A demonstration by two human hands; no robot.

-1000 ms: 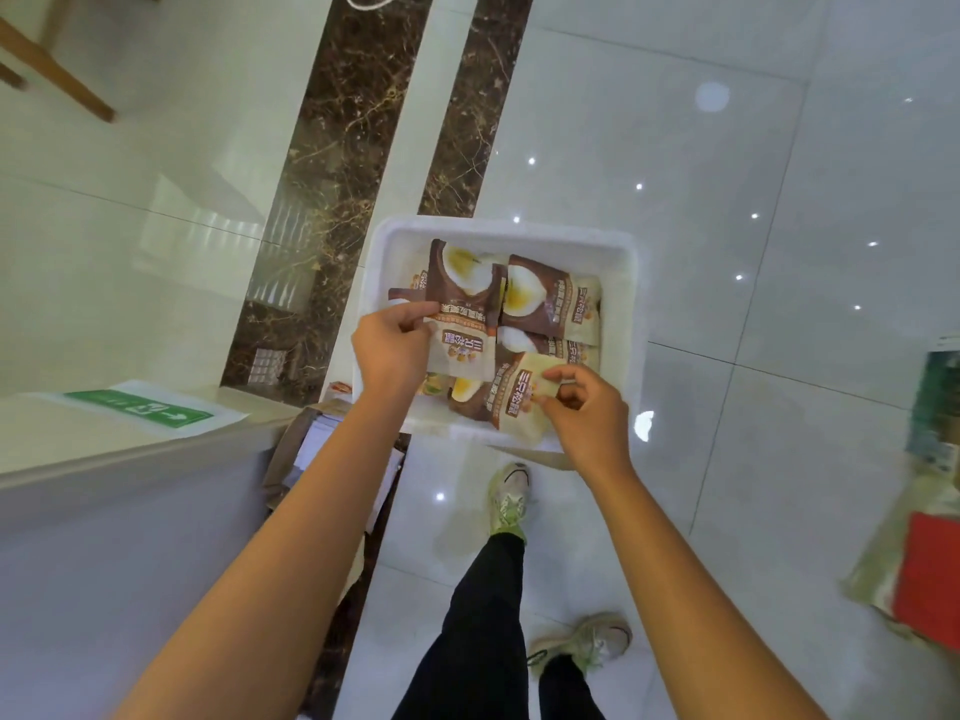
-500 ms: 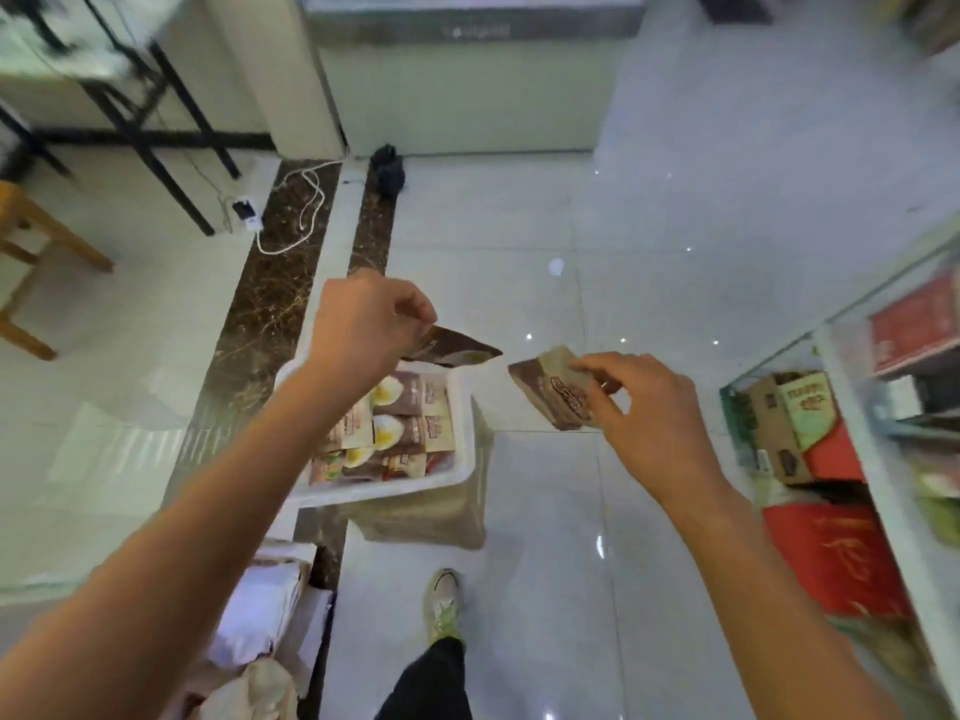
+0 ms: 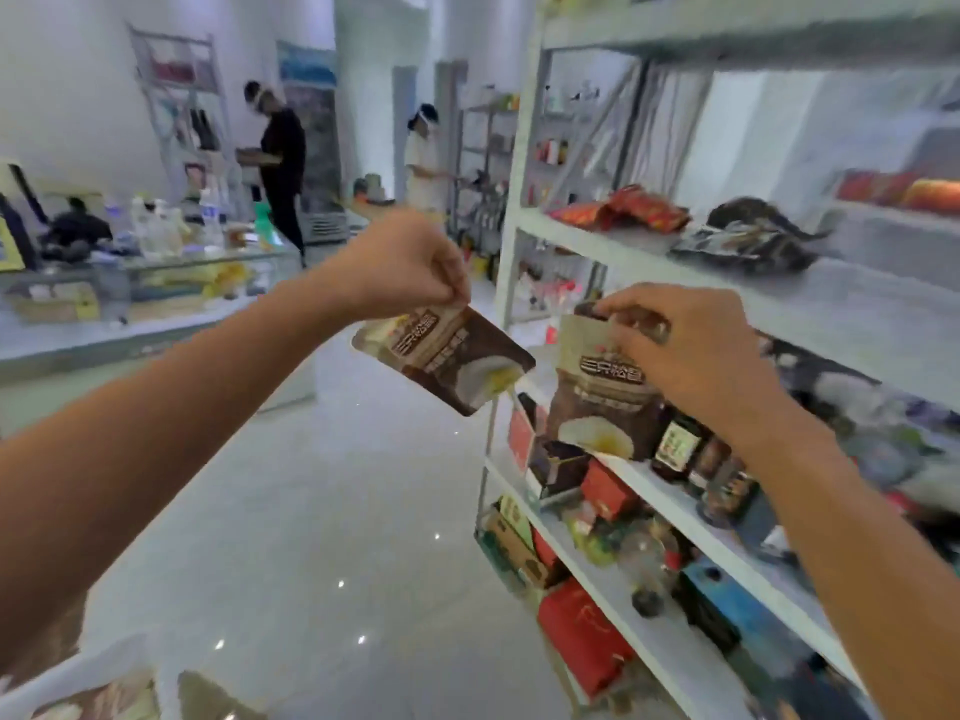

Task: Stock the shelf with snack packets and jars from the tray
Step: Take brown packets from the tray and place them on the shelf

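The left hand (image 3: 402, 265) pinches the top edge of a brown snack packet (image 3: 447, 358), which hangs tilted below its fingers in open air over the floor, left of the shelf unit. The right hand (image 3: 691, 350) is clamped on the top of a second brown packet (image 3: 597, 402), held upright with its lower edge at the front lip of a white shelf board (image 3: 670, 504). Right behind that packet stand dark jars (image 3: 675, 444) in a row under the right wrist, and red boxes (image 3: 605, 493) crowd the board below. The shelf above (image 3: 779, 293) carries red packets (image 3: 623, 207) and a dark crumpled bag (image 3: 748, 241). Both held packets show a pale egg-like picture and a dark label band with light characters, too blurred to read. At the lower left corner a white tray rim (image 3: 78, 672) shows more packets inside. Two people stand far back by other racks.
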